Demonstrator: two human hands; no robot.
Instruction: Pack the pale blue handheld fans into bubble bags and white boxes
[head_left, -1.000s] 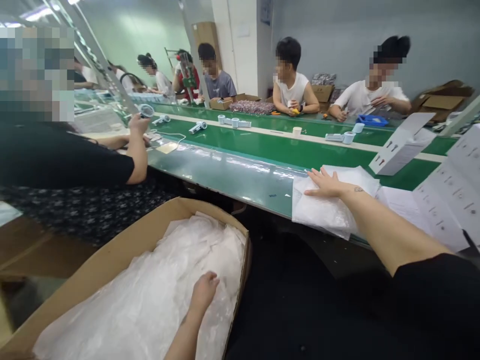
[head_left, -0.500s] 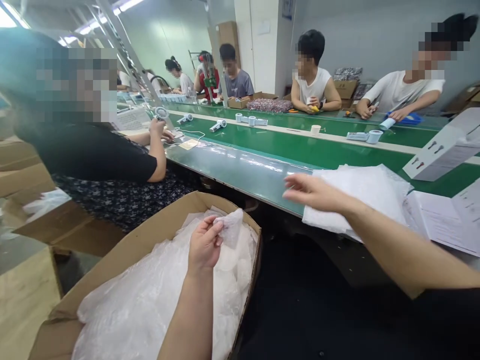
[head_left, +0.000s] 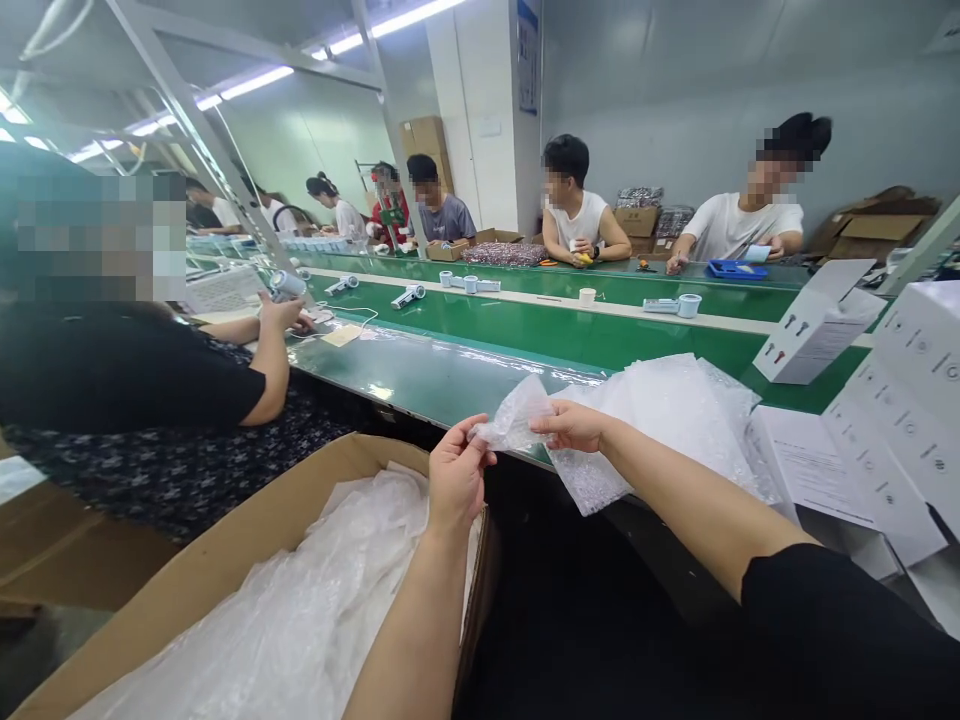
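Note:
Between my hands, above the edge of the workbench, is a small translucent bubble wrap bag (head_left: 517, 412). My left hand (head_left: 459, 470) pinches its left end. My right hand (head_left: 574, 425) has its fingers closed on the bag's right side. Just right of it, a pile of white bubble wrap bags (head_left: 660, 410) lies on the bench, its near corner hanging over the edge. Below my left hand, a cardboard box (head_left: 247, 520) holds many more bags (head_left: 300, 610).
White printed boxes (head_left: 814, 325) stand at the right, some lying open. Beyond the bench runs a green conveyor (head_left: 495, 325) with pale blue hand-held devices (head_left: 675, 304). A co-worker (head_left: 135, 370) sits close at my left; several others work across the line.
My left hand has lifted the bag up from over the cardboard box towards the bench. My right hand, open before, has come in and taken the bag's other side. The view has shifted.

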